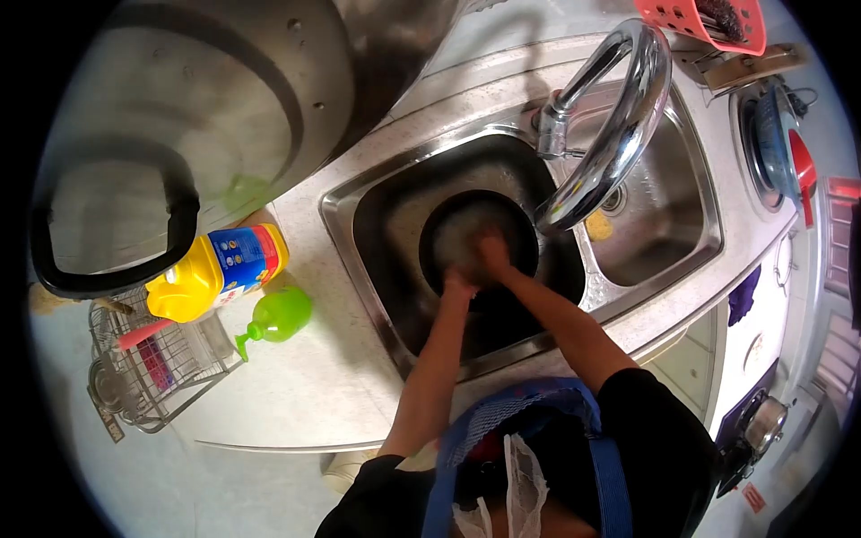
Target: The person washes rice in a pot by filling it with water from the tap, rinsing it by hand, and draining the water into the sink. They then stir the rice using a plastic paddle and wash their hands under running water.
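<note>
Both of my hands are inside a dark round pan (523, 215), which rests in the larger left basin (381, 233) of a steel sink. Cloudy, greyish liquid seems to fill the pan. My left hand (460, 281) reaches over its near rim, with the fingers hidden inside. Farther in, toward the middle, my right hand (491, 251) is blurred, and I cannot make out its fingers or anything in them. Above the right side of the pan arches a chrome faucet (619, 134).
A yellow sponge (598, 226) lies in the right basin (659, 161). Left of the sink stand a yellow jug (215, 269), a green pump bottle (282, 314) and a wire rack (175, 354). A large shiny metal vessel (206, 99) looms upper left; a red basket (677, 18) sits upper right.
</note>
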Tool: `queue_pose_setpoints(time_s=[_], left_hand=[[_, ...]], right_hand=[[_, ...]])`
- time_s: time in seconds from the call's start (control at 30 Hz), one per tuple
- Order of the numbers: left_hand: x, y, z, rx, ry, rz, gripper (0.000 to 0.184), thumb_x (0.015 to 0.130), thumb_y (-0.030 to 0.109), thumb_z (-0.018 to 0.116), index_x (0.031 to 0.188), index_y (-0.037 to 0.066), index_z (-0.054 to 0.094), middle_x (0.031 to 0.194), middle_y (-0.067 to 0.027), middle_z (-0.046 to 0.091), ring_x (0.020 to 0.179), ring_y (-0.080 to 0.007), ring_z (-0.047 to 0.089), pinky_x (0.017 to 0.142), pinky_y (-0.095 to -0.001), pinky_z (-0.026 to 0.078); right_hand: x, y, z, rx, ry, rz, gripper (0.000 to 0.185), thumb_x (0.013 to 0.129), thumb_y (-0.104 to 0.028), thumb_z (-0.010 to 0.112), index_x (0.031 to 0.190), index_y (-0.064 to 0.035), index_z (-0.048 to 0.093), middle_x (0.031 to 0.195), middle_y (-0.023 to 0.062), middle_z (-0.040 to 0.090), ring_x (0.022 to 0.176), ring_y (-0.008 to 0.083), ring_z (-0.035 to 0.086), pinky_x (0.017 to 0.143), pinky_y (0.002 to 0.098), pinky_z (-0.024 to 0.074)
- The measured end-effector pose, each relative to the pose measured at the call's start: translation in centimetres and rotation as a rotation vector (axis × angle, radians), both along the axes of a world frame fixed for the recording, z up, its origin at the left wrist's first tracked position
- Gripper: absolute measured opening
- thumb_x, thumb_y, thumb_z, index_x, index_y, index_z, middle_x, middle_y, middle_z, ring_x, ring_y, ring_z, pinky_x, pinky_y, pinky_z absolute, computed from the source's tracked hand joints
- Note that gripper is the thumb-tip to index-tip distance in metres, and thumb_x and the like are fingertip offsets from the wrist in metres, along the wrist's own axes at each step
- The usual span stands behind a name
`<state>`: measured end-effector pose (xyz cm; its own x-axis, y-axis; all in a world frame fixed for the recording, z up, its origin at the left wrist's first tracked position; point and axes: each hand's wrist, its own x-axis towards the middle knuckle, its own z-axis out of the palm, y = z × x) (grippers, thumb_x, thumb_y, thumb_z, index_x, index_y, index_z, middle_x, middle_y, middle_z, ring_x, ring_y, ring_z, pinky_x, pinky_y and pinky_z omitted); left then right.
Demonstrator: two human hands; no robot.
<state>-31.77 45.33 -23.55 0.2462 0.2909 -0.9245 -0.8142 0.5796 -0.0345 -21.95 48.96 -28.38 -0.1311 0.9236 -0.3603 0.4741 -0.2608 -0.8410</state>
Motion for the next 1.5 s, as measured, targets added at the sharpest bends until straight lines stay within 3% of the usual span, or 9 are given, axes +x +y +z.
queue_pose_setpoints(time_s=[0.07,0.4,0.6,0.67,0.9,1.2,1.3,1.43,1.5], left_hand=[[-0.2,-0.3,-4.4,0.106,-0.104,0.15,0.044,0.087,0.033,0.033,0.122,0.007,0.039,0.124,-0.0098,0.042,0.112,-0.0268,0.04,0.097,-0.0433,0.028],[-0.2,0.2,3.6,0.256,0.047,-0.008,0.048,0.087,0.04,0.033,0.12,0.005,0.042,0.12,-0.0107,0.045,0.107,-0.0265,0.045,0.095,-0.0383,0.031],[-2.4,-2.9,1.0,0.501,-0.472,0.254,0.049,0.087,0.044,0.032,0.114,0.006,0.047,0.114,-0.0101,0.051,0.104,-0.0259,0.048,0.092,-0.0362,0.032],[-1.2,-1.8,4.7,0.221,0.159,0.102,0.044,0.088,0.043,0.033,0.104,0.008,0.053,0.106,-0.0071,0.056,0.098,-0.025,0.05,0.087,-0.0355,0.036],[-0.9,1.3,3.8,0.287,0.365,0.066,0.038,0.088,0.035,0.039,0.109,0.005,0.05,0.107,-0.0095,0.052,0.095,-0.0235,0.049,0.084,-0.0383,0.038],[4.0,5.2,-2.9,0.724,1.754,-1.408,0.043,0.075,0.022,0.052,0.114,0.006,0.042,0.119,-0.0147,0.04,0.107,-0.0318,0.04,0.09,-0.0425,0.033],[3.7,4.3,-5.3,0.876,2.135,-1.317,0.041,0.073,0.02,0.052,0.11,0.006,0.043,0.116,-0.017,0.041,0.106,-0.036,0.04,0.089,-0.0436,0.033],[3.6,5.4,0.4,0.656,1.643,-1.821,0.037,0.072,0.022,0.051,0.105,0.006,0.048,0.108,-0.0167,0.045,0.106,-0.0359,0.04,0.088,-0.0445,0.032],[3.7,3.6,1.1,1.265,1.979,-1.168,0.028,0.074,0.022,0.05,0.096,0.005,0.053,0.107,-0.0144,0.047,0.106,-0.0332,0.04,0.087,-0.043,0.033]], right_hand=[[0.6,-2.3,0.8,0.099,-0.301,0.175,0.029,0.076,-0.015,0.047,0.1,-0.0012,0.055,0.095,0.0153,0.058,0.085,0.0306,0.056,0.075,0.0385,0.0428],[-3.4,-1.4,6.7,0.188,0.038,-0.04,0.036,0.087,-0.029,0.035,0.108,-0.0051,0.051,0.109,0.0207,0.05,0.1,0.0364,0.046,0.084,0.043,0.0355],[-1.4,3.3,-0.8,0.501,-0.528,0.543,0.034,0.085,-0.024,0.038,0.111,-0.0041,0.048,0.112,0.0169,0.049,0.104,0.0308,0.045,0.087,0.0417,0.0358],[-1.7,2.7,-1.7,0.49,-0.566,0.481,0.033,0.084,-0.022,0.039,0.11,-0.004,0.049,0.111,0.0162,0.05,0.102,0.0299,0.046,0.086,0.0413,0.0362],[-0.5,1.9,-0.4,0.468,-0.798,0.399,0.028,0.081,-0.015,0.043,0.105,-0.0036,0.052,0.106,0.014,0.052,0.097,0.0268,0.05,0.084,0.0401,0.038],[4.5,-1.8,11.0,0.386,-0.512,0.28,0.025,0.072,-0.011,0.049,0.095,-0.0005,0.053,0.085,0.0179,0.056,0.07,0.0282,0.06,0.057,0.0371,0.0493],[5.1,-1.9,14.8,0.345,-0.47,0.336,0.02,0.072,-0.012,0.051,0.088,0.0007,0.053,0.072,0.0158,0.057,0.063,0.0304,0.059,0.055,0.039,0.0483],[5.0,-1.0,20.1,0.03,-0.472,0.403,0.013,0.071,-0.009,0.052,0.082,-0.0028,0.055,0.082,0.0168,0.058,0.077,0.0371,0.055,0.06,0.0434,0.0456],[5.0,-0.5,20.6,0.409,-0.232,0.253,0.015,0.073,-0.011,0.052,0.085,-0.0035,0.055,0.077,0.0148,0.058,0.066,0.0303,0.059,0.056,0.0396,0.0479]])
